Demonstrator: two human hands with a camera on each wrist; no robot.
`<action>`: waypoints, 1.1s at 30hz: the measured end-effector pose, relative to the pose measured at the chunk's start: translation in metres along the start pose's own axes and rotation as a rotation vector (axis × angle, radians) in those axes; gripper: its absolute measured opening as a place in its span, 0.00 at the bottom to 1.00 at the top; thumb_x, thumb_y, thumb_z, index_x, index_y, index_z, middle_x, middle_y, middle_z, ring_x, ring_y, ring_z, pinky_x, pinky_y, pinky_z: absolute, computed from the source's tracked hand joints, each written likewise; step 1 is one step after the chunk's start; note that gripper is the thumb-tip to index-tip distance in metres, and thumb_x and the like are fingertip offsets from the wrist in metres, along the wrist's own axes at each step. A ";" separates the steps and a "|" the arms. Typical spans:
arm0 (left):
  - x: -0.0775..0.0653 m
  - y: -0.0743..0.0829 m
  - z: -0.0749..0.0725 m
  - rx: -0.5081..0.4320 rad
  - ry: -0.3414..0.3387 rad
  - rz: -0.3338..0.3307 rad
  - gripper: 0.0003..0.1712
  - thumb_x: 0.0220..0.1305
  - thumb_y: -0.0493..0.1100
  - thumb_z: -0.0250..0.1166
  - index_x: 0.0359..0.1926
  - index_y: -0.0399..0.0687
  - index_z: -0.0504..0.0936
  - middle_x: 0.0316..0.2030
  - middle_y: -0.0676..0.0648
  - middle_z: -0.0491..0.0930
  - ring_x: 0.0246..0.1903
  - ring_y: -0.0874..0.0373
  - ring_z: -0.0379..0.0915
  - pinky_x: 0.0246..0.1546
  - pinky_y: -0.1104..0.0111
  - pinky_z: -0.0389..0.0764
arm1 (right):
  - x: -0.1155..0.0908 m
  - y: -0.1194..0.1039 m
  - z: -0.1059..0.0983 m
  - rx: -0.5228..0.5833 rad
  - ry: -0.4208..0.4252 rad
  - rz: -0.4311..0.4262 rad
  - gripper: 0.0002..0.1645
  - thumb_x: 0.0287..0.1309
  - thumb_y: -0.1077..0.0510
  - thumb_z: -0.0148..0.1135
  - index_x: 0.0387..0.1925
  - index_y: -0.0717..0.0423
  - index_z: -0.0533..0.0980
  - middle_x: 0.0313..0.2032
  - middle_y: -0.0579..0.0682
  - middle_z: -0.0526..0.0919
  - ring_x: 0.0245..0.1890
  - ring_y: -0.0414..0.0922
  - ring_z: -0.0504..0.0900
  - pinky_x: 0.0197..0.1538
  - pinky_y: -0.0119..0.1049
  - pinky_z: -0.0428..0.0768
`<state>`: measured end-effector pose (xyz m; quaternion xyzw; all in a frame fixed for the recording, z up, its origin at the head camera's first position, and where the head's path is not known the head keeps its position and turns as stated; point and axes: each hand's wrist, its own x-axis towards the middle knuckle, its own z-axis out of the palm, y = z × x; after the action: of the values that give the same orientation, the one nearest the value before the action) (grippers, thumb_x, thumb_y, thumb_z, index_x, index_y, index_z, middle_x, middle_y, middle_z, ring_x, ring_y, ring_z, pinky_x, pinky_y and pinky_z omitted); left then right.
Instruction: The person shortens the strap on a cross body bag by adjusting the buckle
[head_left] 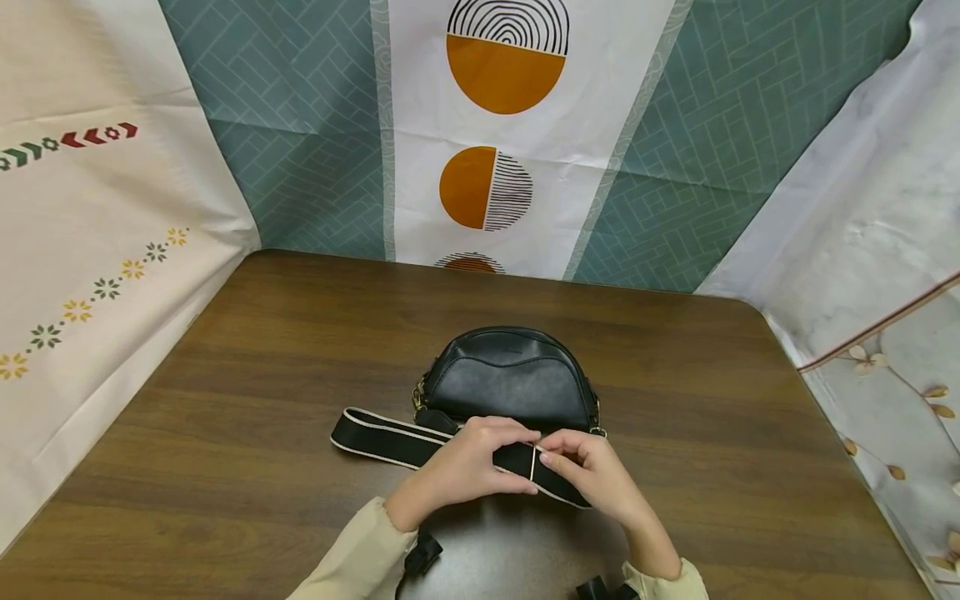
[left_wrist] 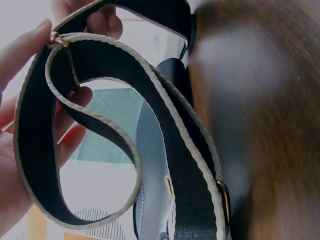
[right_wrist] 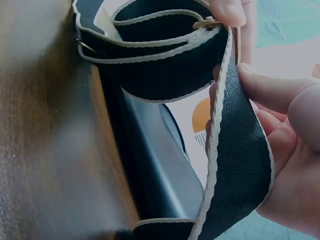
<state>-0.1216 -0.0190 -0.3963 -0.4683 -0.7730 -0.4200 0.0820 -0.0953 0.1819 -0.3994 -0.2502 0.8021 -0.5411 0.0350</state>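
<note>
A black half-moon handbag stands on the table with gold rings at its sides. Its wide black strap, edged in cream, lies folded across the front of it. My left hand grips the strap, thumb along the lower edge and fingers over the upper. Beside it, my right hand pinches the strap next to a thin gold slider buckle. In the left wrist view the strap curls into a loop below the slider. The right wrist view has the right thumb against the slider's bar.
The brown wooden table spreads out around the bag. Teal and white patterned cloth hangs behind it, with pale printed fabric on the left and white floral fabric on the right.
</note>
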 end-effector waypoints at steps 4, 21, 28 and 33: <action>0.000 -0.002 -0.001 0.052 0.030 -0.044 0.30 0.41 0.50 0.73 0.46 0.39 0.78 0.40 0.48 0.80 0.41 0.61 0.73 0.44 0.71 0.70 | -0.002 0.001 0.000 0.024 -0.004 0.000 0.16 0.48 0.66 0.64 0.41 0.65 0.75 0.38 0.55 0.80 0.37 0.40 0.78 0.40 0.30 0.75; 0.002 -0.002 0.001 -0.143 0.083 -0.096 0.31 0.39 0.46 0.74 0.47 0.40 0.75 0.40 0.50 0.78 0.40 0.64 0.73 0.42 0.75 0.71 | 0.004 -0.003 0.021 -0.320 0.129 -0.107 0.39 0.32 0.53 0.76 0.49 0.56 0.69 0.45 0.48 0.78 0.46 0.44 0.75 0.44 0.42 0.75; 0.001 -0.002 0.001 -0.148 0.078 -0.098 0.31 0.39 0.46 0.74 0.45 0.38 0.75 0.38 0.49 0.78 0.39 0.63 0.73 0.41 0.75 0.71 | 0.004 0.000 0.023 -0.373 0.131 -0.145 0.36 0.33 0.59 0.75 0.48 0.61 0.71 0.44 0.50 0.78 0.44 0.44 0.76 0.44 0.39 0.75; 0.000 -0.002 -0.001 -0.106 0.083 -0.096 0.31 0.39 0.47 0.74 0.45 0.37 0.76 0.37 0.49 0.77 0.38 0.62 0.72 0.40 0.75 0.72 | 0.004 0.002 0.024 -0.412 0.142 -0.163 0.36 0.32 0.60 0.74 0.48 0.65 0.72 0.44 0.53 0.78 0.43 0.45 0.77 0.43 0.39 0.75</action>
<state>-0.1236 -0.0198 -0.3971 -0.4167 -0.7672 -0.4828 0.0691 -0.0916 0.1605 -0.4100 -0.2775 0.8731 -0.3834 -0.1171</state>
